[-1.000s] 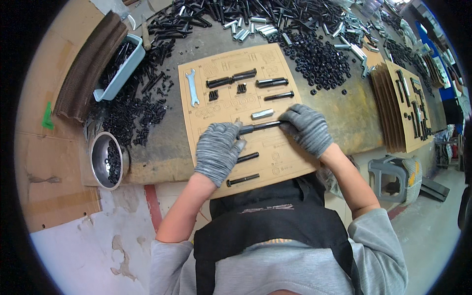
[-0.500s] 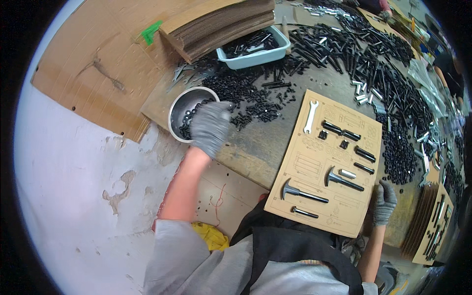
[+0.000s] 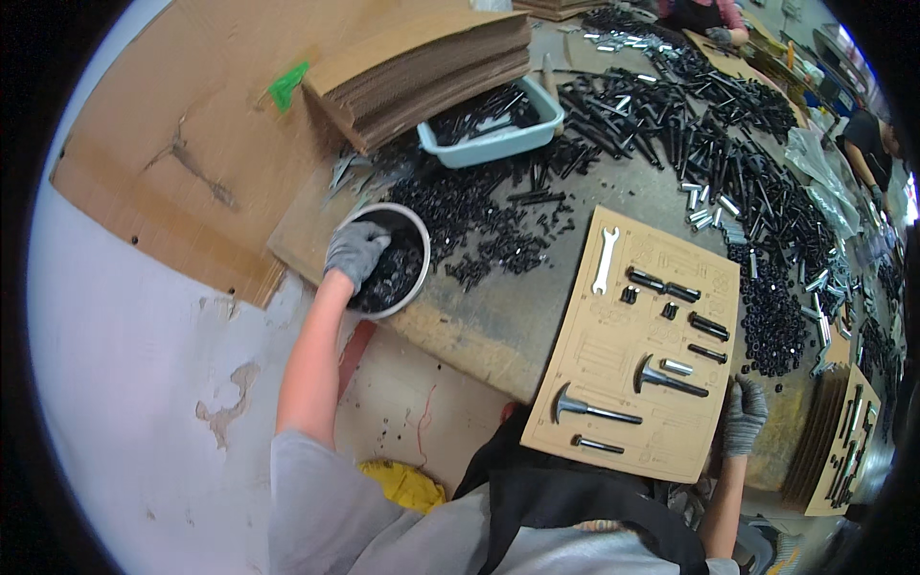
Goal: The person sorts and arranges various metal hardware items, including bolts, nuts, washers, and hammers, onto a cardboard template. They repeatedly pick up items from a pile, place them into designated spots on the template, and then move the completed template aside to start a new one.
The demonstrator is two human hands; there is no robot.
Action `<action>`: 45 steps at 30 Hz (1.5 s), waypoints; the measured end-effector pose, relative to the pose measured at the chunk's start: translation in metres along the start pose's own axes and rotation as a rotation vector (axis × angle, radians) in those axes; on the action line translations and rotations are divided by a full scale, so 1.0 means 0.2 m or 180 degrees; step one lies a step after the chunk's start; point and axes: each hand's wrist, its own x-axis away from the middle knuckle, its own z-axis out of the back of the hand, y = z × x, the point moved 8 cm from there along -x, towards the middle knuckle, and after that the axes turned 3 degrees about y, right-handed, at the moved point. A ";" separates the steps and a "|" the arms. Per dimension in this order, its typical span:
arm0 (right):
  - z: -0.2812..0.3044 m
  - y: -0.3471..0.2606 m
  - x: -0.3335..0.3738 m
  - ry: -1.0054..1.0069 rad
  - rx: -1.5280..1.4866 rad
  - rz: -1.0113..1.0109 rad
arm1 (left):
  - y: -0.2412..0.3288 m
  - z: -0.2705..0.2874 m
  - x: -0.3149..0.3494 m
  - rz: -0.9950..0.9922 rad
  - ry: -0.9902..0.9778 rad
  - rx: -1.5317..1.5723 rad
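Observation:
My gloved left hand [image 3: 356,253] reaches over the left rim of a round metal bowl [image 3: 425,257]. Its fingers are curled inside, beside small dark nuts [image 3: 388,278]; what they grip is hidden. On the right, my gloved right hand [image 3: 746,416] is closed at the right edge of a printed cardboard sheet [image 3: 613,326]. The sheet carries a white open-ended wrench [image 3: 606,261], black bolts [image 3: 709,327], a silver sleeve [image 3: 677,367] and two black T-shaped pieces with curved heads [image 3: 594,410].
Loose small black hardware [image 3: 498,240] lies right of the bowl. Behind it stand a light-blue bin [image 3: 489,148] and a cardboard stack [image 3: 422,77]. Black rods [image 3: 671,125] and nuts [image 3: 774,321] spread rightward. More loaded sheets [image 3: 829,441] lean at right. Two people [image 3: 704,14] are across the table.
My left hand has moved from the bowl's right side to its left rim, with the fingers now inside. The right hand stays by the sheet. The whole view has shifted slightly.

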 end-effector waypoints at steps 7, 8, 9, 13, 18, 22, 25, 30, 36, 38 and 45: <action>0.04 -0.11 -0.05 -0.0112 0.0311 0.0137 | -0.16 0.07 -0.02 0.0601 0.0225 0.1086; 0.06 -0.07 -0.05 -0.0043 0.0157 -0.0025 | -0.16 0.04 -0.04 0.0816 0.0050 0.1832; 0.10 -0.05 -0.06 0.0136 -0.0152 -0.0085 | -0.07 0.00 -0.06 0.1041 -0.0185 0.2569; 0.11 -0.22 -0.25 0.0184 -0.0881 -0.0976 | 0.86 -0.05 -0.04 0.0147 -0.0897 0.2679; -0.09 -0.52 -0.47 -0.0150 -0.1187 -0.0160 | 1.74 -0.46 -0.02 -0.1028 -0.1583 0.1720; -0.18 -0.60 -0.52 -0.0401 -0.1251 -0.0080 | 1.97 -0.80 -0.13 -0.1378 -0.1708 0.0828; -0.24 -0.57 -0.54 -0.0554 -0.1303 -0.0279 | 1.99 -0.88 -0.14 -0.1429 -0.1764 0.0724; -0.38 -0.62 -0.64 -0.0706 -0.0941 0.0054 | 1.94 -0.93 -0.17 -0.1143 -0.2101 0.1090; -0.77 -0.83 -0.70 -0.1317 0.0250 0.1498 | 1.92 -0.85 -0.13 -0.0663 -0.2080 0.1537; -0.89 -0.83 -0.72 -0.1674 0.0757 0.1388 | 1.92 -0.86 -0.13 -0.0528 -0.2127 0.1707; -0.99 -0.80 -0.69 -0.1998 0.1004 0.1428 | 1.90 -0.92 -0.12 -0.0689 -0.2088 0.2066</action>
